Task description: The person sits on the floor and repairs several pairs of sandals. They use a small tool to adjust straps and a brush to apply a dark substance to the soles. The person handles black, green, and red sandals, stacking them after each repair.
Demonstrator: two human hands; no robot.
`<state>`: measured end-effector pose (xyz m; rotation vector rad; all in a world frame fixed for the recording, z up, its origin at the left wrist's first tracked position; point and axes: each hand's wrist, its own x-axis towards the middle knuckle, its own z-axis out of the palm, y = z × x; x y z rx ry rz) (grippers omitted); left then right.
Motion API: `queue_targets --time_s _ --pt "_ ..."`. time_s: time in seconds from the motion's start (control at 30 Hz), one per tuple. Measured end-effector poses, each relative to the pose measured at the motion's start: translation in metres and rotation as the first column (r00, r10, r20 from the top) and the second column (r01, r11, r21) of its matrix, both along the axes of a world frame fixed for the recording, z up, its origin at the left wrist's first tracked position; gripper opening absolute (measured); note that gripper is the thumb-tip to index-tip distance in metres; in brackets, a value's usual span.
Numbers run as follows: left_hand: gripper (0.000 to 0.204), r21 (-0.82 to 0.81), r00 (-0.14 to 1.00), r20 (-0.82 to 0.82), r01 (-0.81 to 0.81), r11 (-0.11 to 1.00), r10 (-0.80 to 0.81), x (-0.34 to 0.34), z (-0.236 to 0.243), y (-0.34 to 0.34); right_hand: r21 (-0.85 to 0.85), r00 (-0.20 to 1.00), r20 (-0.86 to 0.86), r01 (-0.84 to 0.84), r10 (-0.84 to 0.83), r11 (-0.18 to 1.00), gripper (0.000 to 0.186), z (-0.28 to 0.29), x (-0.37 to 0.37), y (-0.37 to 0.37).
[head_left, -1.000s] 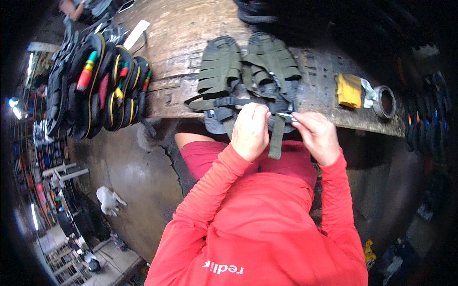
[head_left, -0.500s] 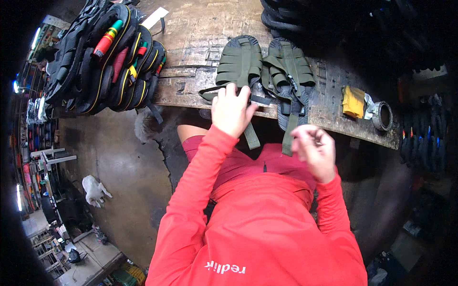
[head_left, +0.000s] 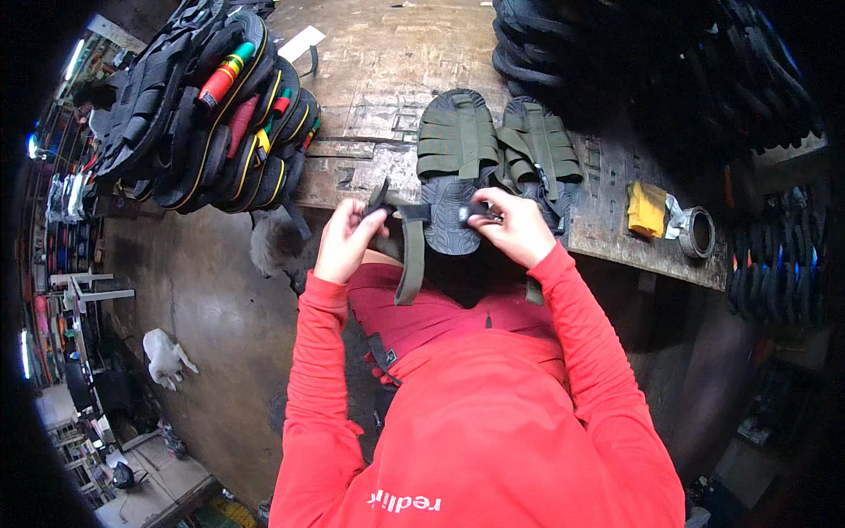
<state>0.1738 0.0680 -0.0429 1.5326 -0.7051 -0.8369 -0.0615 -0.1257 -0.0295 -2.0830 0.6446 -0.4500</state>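
Two pieces of footwear with green straps, the left sandal (head_left: 450, 165) and the right sandal (head_left: 554, 150), lie side by side at the near edge of the wooden tabletop (head_left: 370, 79), just before the person. On the left sandal, the wide green bands cover the far part, while the near part shows a bare, black, patterned footbed, which reaches slightly past the edge. The left hand (head_left: 341, 242) stands to the left of this footbed, with thumb and fingers pinching a dark strap (head_left: 379, 206). The right hand (head_left: 518, 231) is over the right side of the same footbed, its fingertips grasping a small dark piece (head_left: 476, 212); this piece is blurred, so I cannot tell what it is. Between the two hands, a green strap end (head_left: 410, 264) hangs down below the edge. Farther right, a yellow folded cloth (head_left: 646, 209) lies near a roll of tape (head_left: 698, 232). At the left, many black sandals (head_left: 207, 145) are piled together.
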Motion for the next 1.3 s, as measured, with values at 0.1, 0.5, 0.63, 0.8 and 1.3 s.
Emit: queue_targets --time_s 0.1,0.5,0.63,0.8,1.3 --pt "0.020 0.095 0.996 -0.069 0.056 0.994 -0.049 0.009 -0.028 0.025 0.105 0.995 -0.045 0.098 -0.094 0.990 0.030 -0.007 -0.011 -0.003" --pt "0.034 0.198 0.755 0.644 -0.010 0.980 -0.122 0.001 0.001 0.047 -0.086 0.963 0.016 0.270 -0.269 0.959 0.017 0.062 -0.033 0.005" --pt "0.031 0.254 0.763 0.619 0.028 0.967 -0.185 0.002 0.015 0.049 -0.228 0.979 0.133 0.185 -0.157 0.956 0.013 0.072 -0.041 0.016" --pt "0.030 0.273 0.639 0.743 -0.017 0.962 -0.199 -0.005 0.043 0.061 -0.336 0.936 0.253 -0.152 0.245 0.929 0.035 0.064 0.012 0.058" --pt "0.037 -0.019 0.412 0.909 0.198 0.980 -0.066 -0.019 0.072 0.007 0.390 0.825 0.199 -0.562 0.529 0.729 0.036 0.024 0.078 0.013"
